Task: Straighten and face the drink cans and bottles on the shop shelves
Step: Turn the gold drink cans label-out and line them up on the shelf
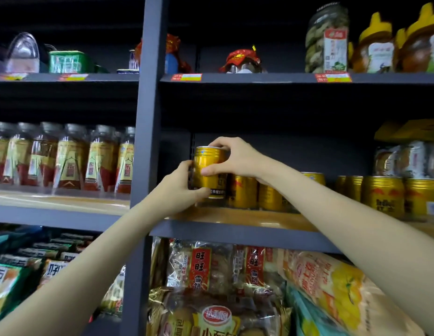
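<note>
Our right hand's fingers (217, 143) are curling over the top rim of a gold can (207, 166), with the thumb pressing on its front. Our left hand's fingers (203, 192) are wrapping round the lower part of the same can, so both our right hand (231, 158) and left hand (180, 184) are gripping it. We are holding the can upright at the left end of the middle shelf (235, 218), seemingly on top of another can. A row of gold cans (243, 191) is standing just to its right, running along the shelf. Left of the grey post (145, 117), bottles (68, 156) are lining the neighbouring shelf. Below us, snack bags (211, 275) are lying stacked.
</note>
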Demonstrator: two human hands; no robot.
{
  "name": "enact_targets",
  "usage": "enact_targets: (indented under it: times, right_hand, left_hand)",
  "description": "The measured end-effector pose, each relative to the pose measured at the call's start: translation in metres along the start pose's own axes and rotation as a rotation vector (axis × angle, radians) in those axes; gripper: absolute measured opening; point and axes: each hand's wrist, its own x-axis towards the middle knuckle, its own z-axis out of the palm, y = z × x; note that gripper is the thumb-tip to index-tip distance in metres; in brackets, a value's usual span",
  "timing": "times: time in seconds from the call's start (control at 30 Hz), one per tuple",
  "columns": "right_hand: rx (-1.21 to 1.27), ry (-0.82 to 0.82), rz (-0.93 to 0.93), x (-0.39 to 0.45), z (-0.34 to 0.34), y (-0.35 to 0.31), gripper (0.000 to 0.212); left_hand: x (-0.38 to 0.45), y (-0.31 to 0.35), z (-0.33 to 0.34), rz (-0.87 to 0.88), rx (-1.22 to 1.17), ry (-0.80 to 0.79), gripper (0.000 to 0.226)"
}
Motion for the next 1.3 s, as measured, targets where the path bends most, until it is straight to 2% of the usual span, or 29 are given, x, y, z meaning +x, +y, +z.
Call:
enact_targets:
  times: [0.1, 0.23, 0.33, 0.4, 0.5, 0.6, 0.7, 0.77, 0.87, 0.97, 1.07, 1.17, 1.3]
  right_hand:
    - [-0.108, 0.007, 0.009, 0.005, 0.006, 0.003, 0.056]
    - [-0.315, -0.033, 0.003, 0.007, 0.008, 0.011, 0.056]
    - [-0.345, -0.09, 0.013, 0.004, -0.006, 0.022, 0.05]
    - [-0.314, -0.062, 0.024, -0.001, -0.018, 0.03, 0.044]
    - [-0.239, -0.005, 0.05, -0.011, -0.033, 0.039, 0.039]
    - [-0.235, 0.015, 0.075, -0.021, -0.049, 0.046, 0.039]
    - [-0.219, 0.064, 0.123, -0.035, -0.072, 0.059, 0.039]
    - [-0.224, 0.115, 0.167, -0.046, -0.091, 0.073, 0.034]
    - [-0.244, 0.157, 0.262, -0.064, -0.122, 0.094, 0.03]
    - [-0.277, 0.151, 0.349, -0.078, -0.147, 0.118, 0.033]
    - [-0.401, 0.085, 0.42, -0.084, -0.158, 0.139, 0.036]
    - [-0.558, 0.039, 0.395, -0.077, -0.152, 0.155, 0.036]
    - [-0.742, -0.245, 0.409, -0.039, -0.14, 0.163, 0.057]
  left_hand:
    - [0.016, 0.004, 0.001, -0.022, 0.044, -0.03, 0.088]
    - [0.032, 0.001, 0.004, -0.075, 0.15, -0.11, 0.098]
    - [0.039, -0.002, 0.005, -0.126, 0.175, -0.164, 0.109]
    - [0.041, -0.003, 0.005, -0.158, 0.176, -0.212, 0.113]
    - [0.043, 0.0, 0.004, -0.208, 0.183, -0.238, 0.104]
    - [0.043, 0.009, 0.003, -0.187, 0.165, -0.139, 0.085]
    - [0.041, 0.03, 0.01, -0.015, 0.177, 0.05, 0.067]
    - [0.04, 0.052, 0.023, 0.125, 0.199, 0.111, 0.056]
    - [0.042, 0.082, 0.052, 0.271, 0.213, 0.11, 0.045]
    - [0.049, 0.104, 0.082, 0.31, 0.231, 0.031, 0.042]
    - [0.061, 0.115, 0.104, 0.29, 0.347, -0.062, 0.046]
    - [0.07, 0.115, 0.117, 0.25, 0.436, -0.12, 0.05]
    - [0.071, 0.109, 0.122, 0.226, 0.476, -0.12, 0.054]
